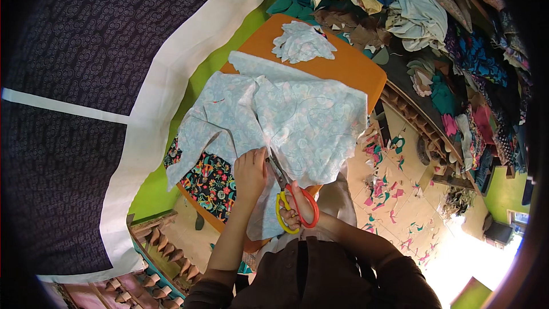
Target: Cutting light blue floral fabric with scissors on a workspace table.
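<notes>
My right hand [298,205] is wrapped round the handles of a pair of scissors [279,173], one loop yellow and the other red-orange. The blades point away from me into a pale blue patterned fabric [309,117], beside a slit in it. Drawn outlines show faintly on the cloth. Just left of the blades, my left hand [250,169] grips the fabric's near part, fingers closed. A cut-out gap and a loose strip lie to its left. Under the pale cloth is a black fabric with bright flowers [211,183]. The exact cutting point is partly hidden by my left fingers.
An orange table [354,71] carries the cloth, with a stack of cut pale blue pieces [303,43] at its far end. Fabric heaps [417,17] fill the far right. Coloured scraps [380,189] litter the tiled floor. A dark patterned panel with white borders [74,51] stands left.
</notes>
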A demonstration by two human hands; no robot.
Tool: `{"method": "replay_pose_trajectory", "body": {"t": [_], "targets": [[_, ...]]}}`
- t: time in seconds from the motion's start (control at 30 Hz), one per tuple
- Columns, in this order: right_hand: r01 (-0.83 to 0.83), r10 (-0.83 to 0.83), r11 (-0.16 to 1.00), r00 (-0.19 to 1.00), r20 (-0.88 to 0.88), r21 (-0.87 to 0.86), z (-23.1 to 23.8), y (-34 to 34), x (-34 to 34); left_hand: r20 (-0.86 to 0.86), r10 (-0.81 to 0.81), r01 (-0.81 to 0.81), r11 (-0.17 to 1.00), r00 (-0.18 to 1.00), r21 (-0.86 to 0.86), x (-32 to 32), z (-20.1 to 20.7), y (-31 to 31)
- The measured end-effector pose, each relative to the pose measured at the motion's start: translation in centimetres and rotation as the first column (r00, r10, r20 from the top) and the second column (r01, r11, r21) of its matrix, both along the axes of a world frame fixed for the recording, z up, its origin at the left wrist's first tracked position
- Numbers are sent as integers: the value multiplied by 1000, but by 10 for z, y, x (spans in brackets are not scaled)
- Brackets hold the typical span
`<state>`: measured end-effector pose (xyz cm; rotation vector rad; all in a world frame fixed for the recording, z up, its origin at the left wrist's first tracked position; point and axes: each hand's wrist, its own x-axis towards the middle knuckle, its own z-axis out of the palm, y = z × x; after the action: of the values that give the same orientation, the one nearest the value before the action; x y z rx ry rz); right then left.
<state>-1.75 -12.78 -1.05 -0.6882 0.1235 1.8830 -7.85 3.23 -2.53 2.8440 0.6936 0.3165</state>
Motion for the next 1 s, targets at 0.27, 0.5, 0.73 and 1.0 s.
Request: {"method": "replay_pose_trajectory", "body": {"t": [0.27, 0.5, 0.73, 1.0], "targets": [[12, -13, 1000, 999, 40, 21, -3, -4, 3, 158, 4, 12, 995, 987, -102, 12, 7, -5], [-21, 18, 999, 997, 74, 43, 4, -7, 2, 322, 73, -45, 995, 944, -94, 8, 5, -9], [-44, 46, 999, 994, -103, 24, 11, -6, -5, 356, 110, -103, 994, 928, -41, 2, 10, -9], [-59, 60, 998, 993, -102, 13, 13, 0, -6, 325, 58, -68, 997, 944, 20, -6, 13, -7]]}}
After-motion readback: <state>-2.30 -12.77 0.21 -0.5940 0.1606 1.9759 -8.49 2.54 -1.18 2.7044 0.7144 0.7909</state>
